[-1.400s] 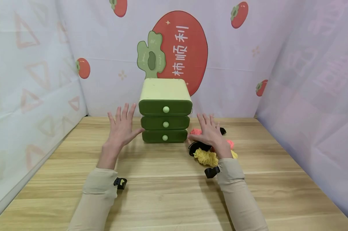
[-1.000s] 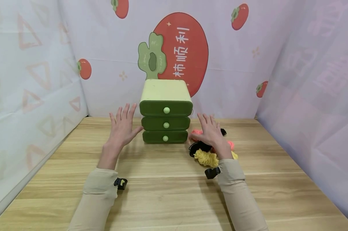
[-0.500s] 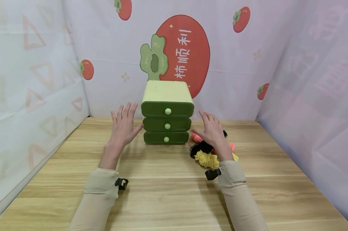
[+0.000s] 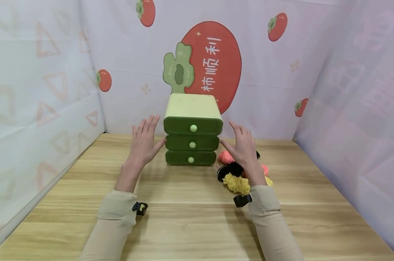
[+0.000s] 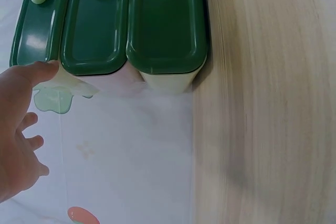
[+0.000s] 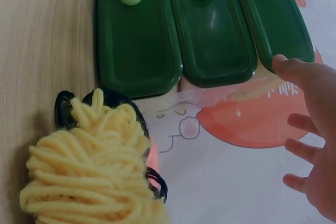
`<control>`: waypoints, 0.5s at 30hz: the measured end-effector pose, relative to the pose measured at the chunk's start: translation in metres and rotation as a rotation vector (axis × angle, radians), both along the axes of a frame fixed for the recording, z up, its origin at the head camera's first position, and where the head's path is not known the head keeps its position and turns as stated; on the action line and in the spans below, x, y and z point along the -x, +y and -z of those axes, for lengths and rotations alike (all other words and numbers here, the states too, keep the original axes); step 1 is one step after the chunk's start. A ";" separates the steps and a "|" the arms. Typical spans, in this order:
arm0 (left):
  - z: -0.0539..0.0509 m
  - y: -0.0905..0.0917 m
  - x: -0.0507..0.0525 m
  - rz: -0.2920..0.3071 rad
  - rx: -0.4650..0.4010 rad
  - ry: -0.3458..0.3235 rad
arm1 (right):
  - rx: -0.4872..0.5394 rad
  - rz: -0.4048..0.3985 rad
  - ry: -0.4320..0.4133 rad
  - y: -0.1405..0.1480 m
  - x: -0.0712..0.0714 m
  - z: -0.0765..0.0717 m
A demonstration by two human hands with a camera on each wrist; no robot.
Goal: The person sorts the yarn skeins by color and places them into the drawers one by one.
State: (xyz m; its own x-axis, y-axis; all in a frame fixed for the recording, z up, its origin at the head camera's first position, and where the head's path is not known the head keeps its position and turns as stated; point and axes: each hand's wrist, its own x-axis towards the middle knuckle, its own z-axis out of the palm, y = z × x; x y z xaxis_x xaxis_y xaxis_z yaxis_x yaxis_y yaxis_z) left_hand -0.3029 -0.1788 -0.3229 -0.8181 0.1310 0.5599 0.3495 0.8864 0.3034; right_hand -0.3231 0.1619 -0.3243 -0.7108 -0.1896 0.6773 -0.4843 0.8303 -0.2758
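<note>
A small three-drawer cabinet [image 4: 193, 105] with a cream top, dark green drawer fronts and pale round knobs stands at the back of the table, all drawers closed. On its left my left hand [image 4: 143, 145] is held up with straight fingers, its thumb near the cabinet's edge. My right hand [image 4: 244, 148] mirrors it on the other side, thumb toward the cabinet. Whether either thumb touches the cabinet I cannot tell. Neither hand holds anything. Below and behind the right hand lie yarn bundles: yellow yarn [image 4: 237, 183], black yarn [image 4: 231, 170] and coral pink yarn [image 4: 226, 157]. The right forearm partly hides them.
The wooden table [image 4: 184, 224] spreads out in front of the cabinet. Pale printed cloth walls enclose it at the back [image 4: 128, 47], left and right. A black camera mount sits at each wrist, over beige sleeves.
The head view has shifted, so the cabinet and yarn appear slightly lower and farther right. The right hand's fingers have drawn closer together. Both hands stay beside the cabinet.
</note>
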 end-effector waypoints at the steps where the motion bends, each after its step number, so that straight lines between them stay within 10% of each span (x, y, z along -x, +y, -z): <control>1: -0.001 0.000 0.000 0.007 -0.013 -0.001 | 0.008 -0.007 0.021 -0.001 0.000 0.000; 15: -0.004 0.006 -0.001 0.096 -0.103 0.083 | 0.101 -0.169 0.320 -0.022 -0.003 -0.010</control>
State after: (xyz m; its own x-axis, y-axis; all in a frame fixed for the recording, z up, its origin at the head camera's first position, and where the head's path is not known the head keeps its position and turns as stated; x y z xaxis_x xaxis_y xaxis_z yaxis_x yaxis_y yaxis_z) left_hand -0.3016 -0.1730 -0.3187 -0.7550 0.1450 0.6395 0.4590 0.8134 0.3574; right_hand -0.3196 0.1399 -0.3145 -0.4244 -0.2077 0.8813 -0.6874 0.7074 -0.1644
